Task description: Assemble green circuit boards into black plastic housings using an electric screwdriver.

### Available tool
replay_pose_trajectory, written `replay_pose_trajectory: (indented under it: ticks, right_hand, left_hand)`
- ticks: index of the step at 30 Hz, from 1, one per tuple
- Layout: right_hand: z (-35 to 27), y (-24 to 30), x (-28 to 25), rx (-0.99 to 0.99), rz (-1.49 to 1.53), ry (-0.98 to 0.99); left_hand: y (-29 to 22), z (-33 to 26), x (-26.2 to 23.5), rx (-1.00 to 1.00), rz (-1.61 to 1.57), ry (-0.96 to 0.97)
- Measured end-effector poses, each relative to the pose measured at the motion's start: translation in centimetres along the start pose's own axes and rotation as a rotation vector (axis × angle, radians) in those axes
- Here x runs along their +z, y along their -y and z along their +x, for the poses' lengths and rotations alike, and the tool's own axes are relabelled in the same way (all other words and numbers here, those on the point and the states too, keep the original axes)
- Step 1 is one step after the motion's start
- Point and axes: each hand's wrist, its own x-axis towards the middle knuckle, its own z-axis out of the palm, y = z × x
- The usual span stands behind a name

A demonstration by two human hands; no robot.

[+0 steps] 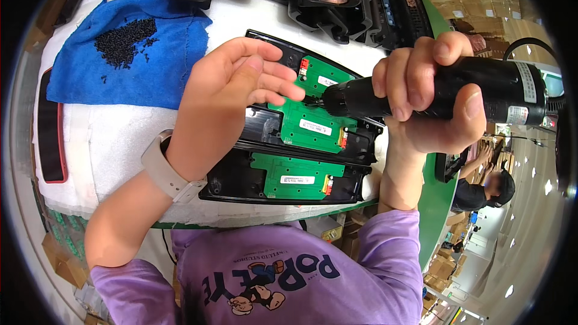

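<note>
The middle green circuit board (310, 137) lies in its black housing, and I judge that the step in hand is screw driving near its upper edge. There the right hand (421, 84) firmly grips a black power driver (494, 87); whether the tip touches is hidden. The move calls for a steady, upright tip. Above the board's left part, the left hand (232, 78) is half-curled; I cannot tell if it holds something small. Its fingertips, close beside the bit, stand in the way. Left of the board, a blue cloth (72, 78) carries dark screws (123, 42); below it lies another board (277, 174).
</note>
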Motion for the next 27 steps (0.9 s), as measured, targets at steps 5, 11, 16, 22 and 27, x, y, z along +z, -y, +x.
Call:
replay_pose_trajectory:
  ticks: [5, 11, 16, 22, 27]
  right_hand:
    - [0.2, 0.0, 0.1, 0.05, -0.02, 0.0]
    - [1.2, 0.3, 1.5, 0.088, -0.158, 0.093]
    - [1.1, 0.4, 1.7, 0.129, -0.155, 0.081]
    - [1.4, -0.4, 0.7, 0.058, -0.209, 0.223]
    - [1.6, -0.3, 0.5, 0.103, -0.161, 0.201]
  left_hand:
    - [0.5, 0.0, -0.2, -0.039, 0.025, 0.036]
    - [0.1, 0.3, 0.2, -0.077, 0.071, 0.016]
    - [-0.5, 0.1, 0.6, -0.17, 0.069, 0.069]
    - [-0.6, 0.0, 0.8, -0.232, 0.079, 0.062]
    - [0.0, 0.1, 0.3, -0.155, 0.06, 0.117]
